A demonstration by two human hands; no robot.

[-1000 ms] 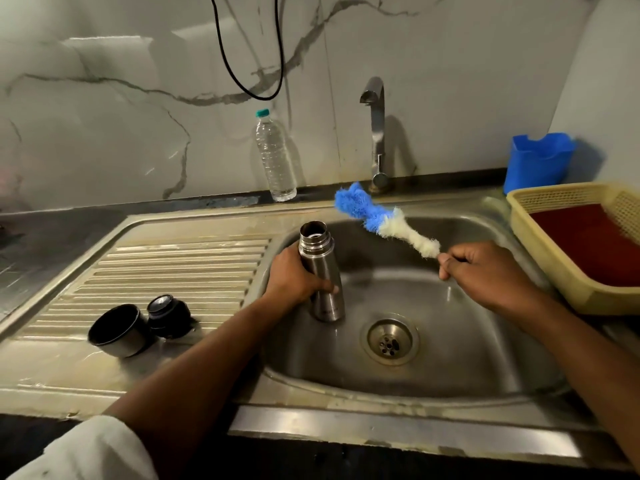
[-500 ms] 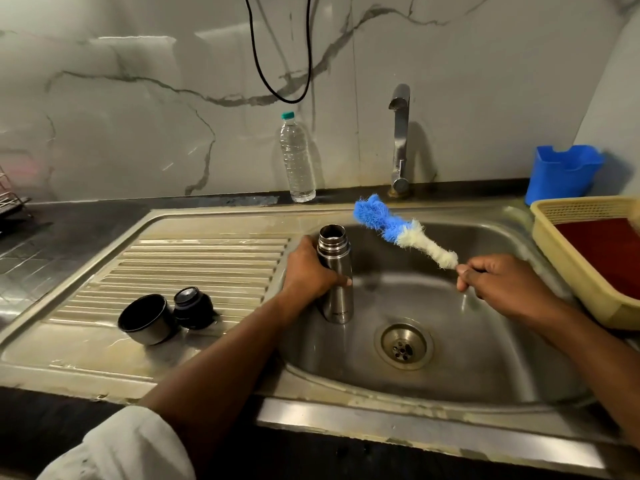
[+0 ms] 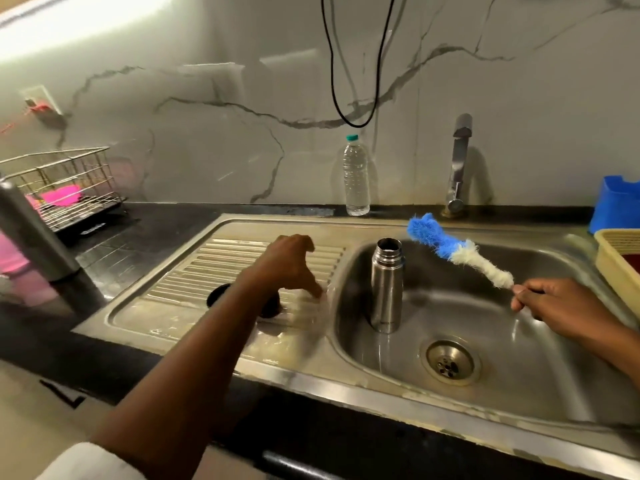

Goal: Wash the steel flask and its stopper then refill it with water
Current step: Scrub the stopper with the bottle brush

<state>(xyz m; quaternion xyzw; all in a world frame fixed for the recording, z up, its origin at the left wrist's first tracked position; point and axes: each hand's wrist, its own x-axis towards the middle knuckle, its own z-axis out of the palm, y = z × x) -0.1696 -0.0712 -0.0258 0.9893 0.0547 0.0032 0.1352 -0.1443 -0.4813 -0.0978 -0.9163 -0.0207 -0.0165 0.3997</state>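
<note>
Fingers (image 3: 313, 289) of the left hand (image 3: 289, 263) hang loose and spread over the ribbed draining board (image 3: 242, 268), gripping nothing; half a second ago they were wrapped round the steel flask (image 3: 386, 285). That flask now stands alone, upright and uncapped, in the sink basin (image 3: 519, 393) between the two hands. Right hand (image 3: 557, 306) fingers are pinched round the handle of a blue-and-white bottle brush (image 3: 457, 252), its bristles angled up above the flask's mouth. Under the left wrist sit dark cap pieces (image 3: 273, 306), mostly hidden. Beyond the flask stands a clear plastic bottle (image 3: 356, 176) holding clear liquid. No writing is legible.
</note>
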